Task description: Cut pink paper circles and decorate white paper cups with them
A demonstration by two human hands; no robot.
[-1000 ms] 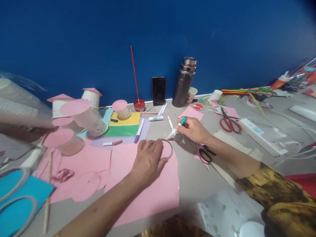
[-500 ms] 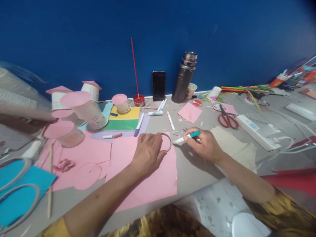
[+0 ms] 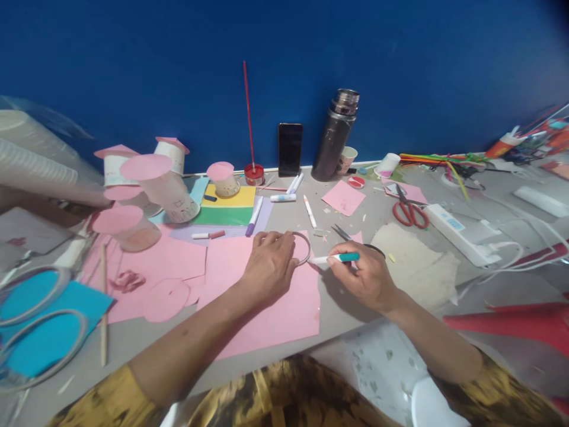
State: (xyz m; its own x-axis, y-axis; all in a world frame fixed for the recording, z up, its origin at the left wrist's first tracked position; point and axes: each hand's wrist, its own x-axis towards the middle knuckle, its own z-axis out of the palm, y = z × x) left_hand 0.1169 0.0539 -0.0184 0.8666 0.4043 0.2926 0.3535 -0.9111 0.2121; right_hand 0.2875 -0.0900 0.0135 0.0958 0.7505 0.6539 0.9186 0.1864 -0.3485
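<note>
Six pink-topped cups (image 3: 173, 198) are judged done; one loose pink disc (image 3: 166, 300) is already cut. By the left hand (image 3: 269, 267), grip braced over it, one ring (image 3: 309, 246) is pinned flat on one pink sheet (image 3: 275, 320). Tracing judged unfinished: no line can be made out. One green-ended marker (image 3: 349, 257) is grasped in the right hand (image 3: 367, 276), tip at ring's right edge.

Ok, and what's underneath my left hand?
Pink paper lies under your left hand, along with part of a ring whose right-hand curve shows beside your fingers. The rest of the ring is covered, and so are any marks beneath your palm.
</note>
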